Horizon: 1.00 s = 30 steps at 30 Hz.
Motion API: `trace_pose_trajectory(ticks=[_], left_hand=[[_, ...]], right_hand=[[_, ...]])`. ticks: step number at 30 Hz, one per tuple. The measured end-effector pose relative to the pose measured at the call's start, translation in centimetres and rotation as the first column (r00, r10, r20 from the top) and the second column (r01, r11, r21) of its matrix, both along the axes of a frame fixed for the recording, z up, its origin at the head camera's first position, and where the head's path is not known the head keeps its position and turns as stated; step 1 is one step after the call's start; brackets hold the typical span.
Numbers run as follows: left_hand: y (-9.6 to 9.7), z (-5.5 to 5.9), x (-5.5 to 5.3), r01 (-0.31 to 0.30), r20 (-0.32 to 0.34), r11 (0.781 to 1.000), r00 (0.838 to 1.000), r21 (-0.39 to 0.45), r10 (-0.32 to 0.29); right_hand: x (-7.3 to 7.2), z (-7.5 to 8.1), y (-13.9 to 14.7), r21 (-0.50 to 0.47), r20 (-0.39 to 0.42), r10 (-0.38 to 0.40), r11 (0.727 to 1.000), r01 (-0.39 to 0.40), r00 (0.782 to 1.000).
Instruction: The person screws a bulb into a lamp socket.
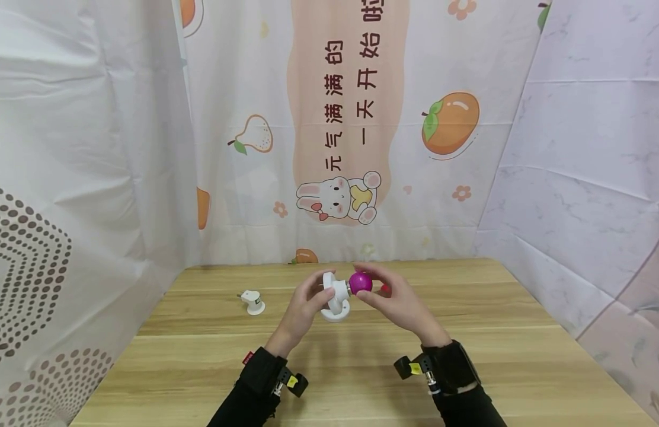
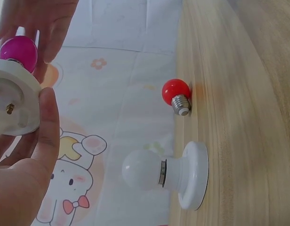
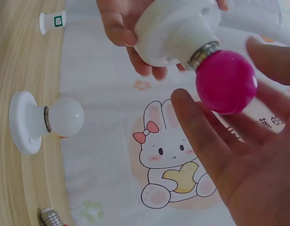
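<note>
My left hand [image 1: 303,305] holds a white lamp socket [image 3: 168,35] by its round base, thumb on the rim. Two brass-coloured metal contacts show on the back of that base in the left wrist view. A magenta bulb [image 3: 226,82] sits in the socket's mouth, a strip of its metal thread visible. Around the bulb are the spread fingers of my right hand [image 1: 396,299]; in the right wrist view a gap shows between the thumb and the bulb. Behind the hands a second white socket [image 2: 194,176] stands on the table with a white bulb [image 2: 142,169] in it.
A red bulb [image 2: 175,92] with a bare metal thread lies on the wooden table [image 1: 201,367], partly behind my right hand in the head view. Farther left stands a small white fitting [image 1: 253,302] with a round foot. Printed cloth curtains [image 1: 244,196] hang around the table.
</note>
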<state>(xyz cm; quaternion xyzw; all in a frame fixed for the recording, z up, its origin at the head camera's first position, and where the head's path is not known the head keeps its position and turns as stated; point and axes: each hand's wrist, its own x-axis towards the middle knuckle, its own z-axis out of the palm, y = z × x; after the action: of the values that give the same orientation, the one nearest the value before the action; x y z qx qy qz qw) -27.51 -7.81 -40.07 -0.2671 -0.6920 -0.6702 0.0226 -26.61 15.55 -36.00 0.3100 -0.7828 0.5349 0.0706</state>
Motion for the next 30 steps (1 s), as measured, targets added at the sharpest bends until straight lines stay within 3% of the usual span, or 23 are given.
trace_pose_trajectory(ticks=[3,7,30], left_hand=[[0.02,0.11,0.08,0.002,0.002,1.0,1.0,0.001,-0.002],[0.01,0.21,0.14,0.005,0.0,1.0,1.0,0.008,-0.005],[0.0,-0.04,-0.09,0.012,-0.003,1.0,1.0,0.014,-0.012]], right_hand=[[-0.06,0.06,0.35,-0.02,-0.047,0.075,0.997,-0.076,0.996],[-0.07,0.08,0.63,-0.019,-0.079,0.116,0.993,-0.118,0.99],[-0.02,0.1,0.66,0.041,-0.053,0.054,0.998,-0.052,0.997]])
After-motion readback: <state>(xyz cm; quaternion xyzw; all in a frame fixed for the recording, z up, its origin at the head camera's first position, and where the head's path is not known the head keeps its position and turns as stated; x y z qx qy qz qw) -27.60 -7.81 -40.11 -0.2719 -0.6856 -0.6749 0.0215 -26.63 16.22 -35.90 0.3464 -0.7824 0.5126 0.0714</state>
